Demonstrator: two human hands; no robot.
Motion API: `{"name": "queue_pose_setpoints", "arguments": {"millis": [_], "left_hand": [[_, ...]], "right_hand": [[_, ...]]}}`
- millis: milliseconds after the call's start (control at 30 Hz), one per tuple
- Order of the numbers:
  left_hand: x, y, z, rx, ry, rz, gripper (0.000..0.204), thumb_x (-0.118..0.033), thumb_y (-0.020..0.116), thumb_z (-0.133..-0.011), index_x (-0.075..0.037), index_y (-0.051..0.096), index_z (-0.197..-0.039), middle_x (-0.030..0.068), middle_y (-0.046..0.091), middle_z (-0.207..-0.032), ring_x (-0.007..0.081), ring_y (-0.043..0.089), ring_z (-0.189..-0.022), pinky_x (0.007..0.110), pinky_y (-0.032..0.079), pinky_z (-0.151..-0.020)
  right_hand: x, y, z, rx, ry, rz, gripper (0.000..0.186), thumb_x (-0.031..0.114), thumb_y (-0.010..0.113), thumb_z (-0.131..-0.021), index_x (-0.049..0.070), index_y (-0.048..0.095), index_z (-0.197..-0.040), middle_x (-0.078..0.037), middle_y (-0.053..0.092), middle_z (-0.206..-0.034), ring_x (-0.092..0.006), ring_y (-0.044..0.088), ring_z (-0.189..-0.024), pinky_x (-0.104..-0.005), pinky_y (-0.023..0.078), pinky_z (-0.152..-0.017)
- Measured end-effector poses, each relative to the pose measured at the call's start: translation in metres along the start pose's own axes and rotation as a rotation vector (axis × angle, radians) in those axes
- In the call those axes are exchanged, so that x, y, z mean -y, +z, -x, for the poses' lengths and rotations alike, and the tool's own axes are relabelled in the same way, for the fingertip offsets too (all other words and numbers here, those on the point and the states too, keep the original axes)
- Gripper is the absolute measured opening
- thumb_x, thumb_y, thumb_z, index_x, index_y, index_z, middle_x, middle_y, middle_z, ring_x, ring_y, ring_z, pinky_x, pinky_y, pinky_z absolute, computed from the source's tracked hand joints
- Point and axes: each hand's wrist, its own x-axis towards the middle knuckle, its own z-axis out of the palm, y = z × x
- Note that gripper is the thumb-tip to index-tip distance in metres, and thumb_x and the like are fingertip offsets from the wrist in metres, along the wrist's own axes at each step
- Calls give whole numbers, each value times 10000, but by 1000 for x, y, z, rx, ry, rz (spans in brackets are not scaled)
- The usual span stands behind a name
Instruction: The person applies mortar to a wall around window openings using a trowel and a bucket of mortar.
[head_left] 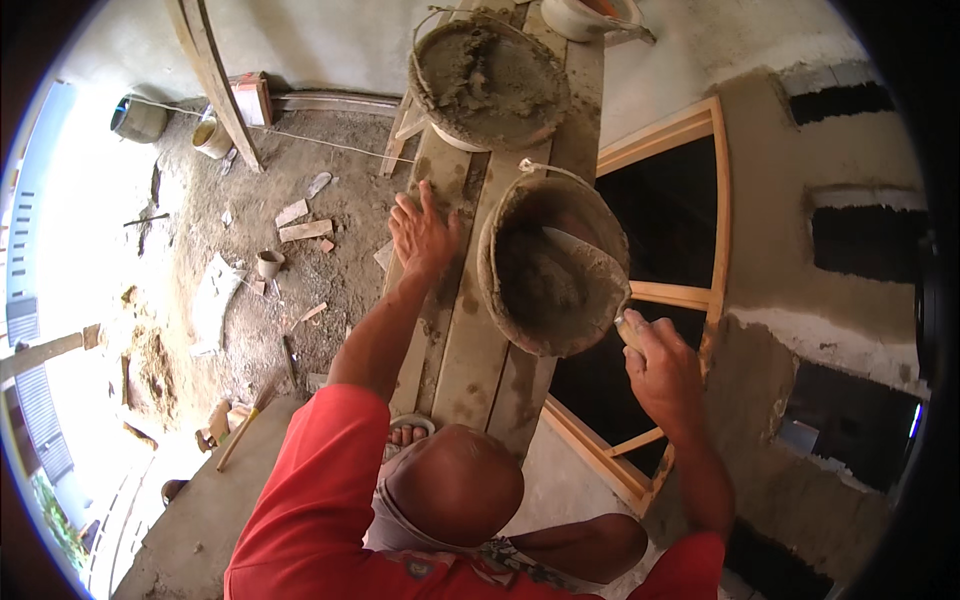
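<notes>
My left hand rests on the wooden planks, its fingers spread and nothing in them. In my right hand is the pale handle of a trowel, gripped at the rim of a mortar-caked bucket. The trowel's blade reaches down into this bucket, where grey wet mortar lies at the bottom. Part of the blade is hidden by mortar and shadow. Farther along the planks stands a second bucket, filled high with mortar.
A white container stands at the far end. To the right is a wooden window frame in a partly plastered wall with dark openings. Down on the left, rubble, pails and a long-handled tool lie about; a slanting timber rises there.
</notes>
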Motion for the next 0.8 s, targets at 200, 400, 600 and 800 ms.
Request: {"name": "queue_pose_setpoints", "arguments": {"millis": [200,400,600,800], "left_hand": [[-7,9,-9,-121,95,-97,787,-442,595,-900,-87,266,-1520,317,285,-1463,467,231,-1406,556,182,-1154],[-26,28,-65,-2,575,-12,611,-366,634,-870,-93,472,-1392,202,339,-1497,488,205,-1420,577,165,-1174],[-36,38,-72,75,773,-92,695,-469,627,-864,-91,452,-1421,175,359,-1478,464,228,-1412,531,195,-1182],[-33,35,-77,190,699,-56,709,-531,598,-869,-117,454,-1426,142,420,-1432,398,291,-1389,499,219,-1166]], "right_hand": [[-7,27,-24,232,-149,176,208,73,585,-833,21,651,-1023,-206,654,-855,-357,682,-790,-456,559,-709],[-1,56,-64,221,-291,205,75,51,613,-755,-1,654,-789,-212,660,-739,-335,695,-709,-415,565,-620],[-22,39,-80,503,-229,105,118,99,610,-801,-6,665,-807,-223,668,-779,-390,688,-760,-473,560,-676],[-50,-6,-246,82,-116,-152,383,174,650,-851,21,631,-1202,-212,691,-936,-359,695,-903,-445,547,-774]]}}
